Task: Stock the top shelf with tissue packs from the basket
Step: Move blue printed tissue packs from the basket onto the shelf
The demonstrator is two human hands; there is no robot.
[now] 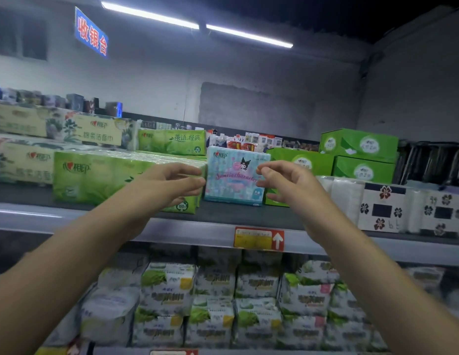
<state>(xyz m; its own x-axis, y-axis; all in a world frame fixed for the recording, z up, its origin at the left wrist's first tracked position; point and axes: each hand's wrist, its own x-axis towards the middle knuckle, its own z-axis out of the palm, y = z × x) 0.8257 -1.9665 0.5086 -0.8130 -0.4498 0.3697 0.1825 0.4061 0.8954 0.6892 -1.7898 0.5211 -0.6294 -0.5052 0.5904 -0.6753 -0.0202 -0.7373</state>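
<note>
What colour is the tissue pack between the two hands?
Light blue tissue pack with pink cartoon print; head view.

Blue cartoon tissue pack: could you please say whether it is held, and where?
Apparently nothing: the blue tissue pack stands on the shelf, left hand and right hand open beside its side edges.

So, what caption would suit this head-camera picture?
Left hand and right hand flank a light-blue tissue pack on the top shelf between green packs.

A pale blue tissue pack (233, 180) printed with cartoon characters is stood upright on the dark top shelf (236, 214), between a green tissue pack (95, 175) and green cartons (323, 162).
</note>
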